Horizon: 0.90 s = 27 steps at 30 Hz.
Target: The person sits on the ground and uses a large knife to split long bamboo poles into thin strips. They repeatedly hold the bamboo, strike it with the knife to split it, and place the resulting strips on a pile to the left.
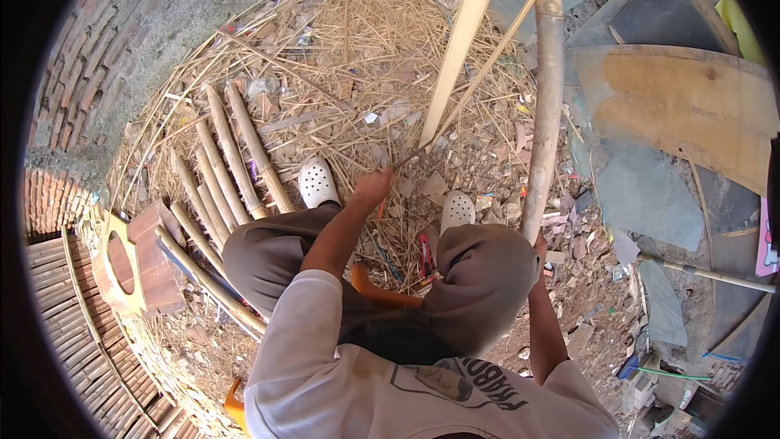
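My left hand (374, 185) is closed round the end of a thin, dark, knife-like tool (414, 154), which points to the right and away from me. Its tip lies by the lower end of a pale flat wooden strip (463, 45) and a thin bamboo stick (496, 53), both slanting up to the far right. On the right stands a thick bamboo pole (546, 106), beside my right knee. My right hand (540, 250) grips its near end, with the fingers partly hidden behind the knee and pole.
Several cut bamboo poles (230, 150) lie at my left. Straw (366, 16) and rubble cover the ground around my white clogs (318, 183). A brick wall (89, 73) rises at far left; a wooden board (682, 106) and grey sheets (642, 195) lie at right.
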Each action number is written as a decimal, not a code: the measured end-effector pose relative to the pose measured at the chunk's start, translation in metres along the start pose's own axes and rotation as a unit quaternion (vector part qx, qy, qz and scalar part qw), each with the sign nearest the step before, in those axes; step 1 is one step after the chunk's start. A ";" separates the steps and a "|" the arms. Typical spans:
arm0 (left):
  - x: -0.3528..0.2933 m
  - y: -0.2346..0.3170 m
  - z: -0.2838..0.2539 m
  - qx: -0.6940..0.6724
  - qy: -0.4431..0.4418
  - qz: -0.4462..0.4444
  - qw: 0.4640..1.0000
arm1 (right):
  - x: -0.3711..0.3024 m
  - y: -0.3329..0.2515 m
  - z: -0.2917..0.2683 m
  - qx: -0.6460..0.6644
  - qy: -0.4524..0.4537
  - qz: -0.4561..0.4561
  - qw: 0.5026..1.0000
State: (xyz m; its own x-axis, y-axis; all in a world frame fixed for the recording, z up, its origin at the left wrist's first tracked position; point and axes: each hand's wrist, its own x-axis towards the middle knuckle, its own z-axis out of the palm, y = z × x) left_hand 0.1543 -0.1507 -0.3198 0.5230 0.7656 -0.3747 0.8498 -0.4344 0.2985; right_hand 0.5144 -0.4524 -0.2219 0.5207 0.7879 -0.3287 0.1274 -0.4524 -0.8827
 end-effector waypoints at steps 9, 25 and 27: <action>-0.005 0.002 0.011 -0.013 0.032 0.012 0.999 | -0.039 0.023 0.005 -0.044 0.013 0.019 0.999; -0.041 -0.024 0.037 -0.054 0.123 0.025 0.991 | -0.029 0.024 0.010 -0.029 0.010 0.017 0.999; -0.042 -0.022 0.032 -0.062 0.150 0.020 0.987 | -0.029 0.025 0.012 -0.028 0.008 0.016 0.999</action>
State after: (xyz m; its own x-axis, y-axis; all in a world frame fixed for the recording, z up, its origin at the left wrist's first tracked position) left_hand 0.1161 -0.1886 -0.3387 0.4976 0.8628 -0.0892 0.8043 -0.4205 0.4199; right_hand 0.4924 -0.4820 -0.2382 0.5386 0.7661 -0.3509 0.1575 -0.5006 -0.8512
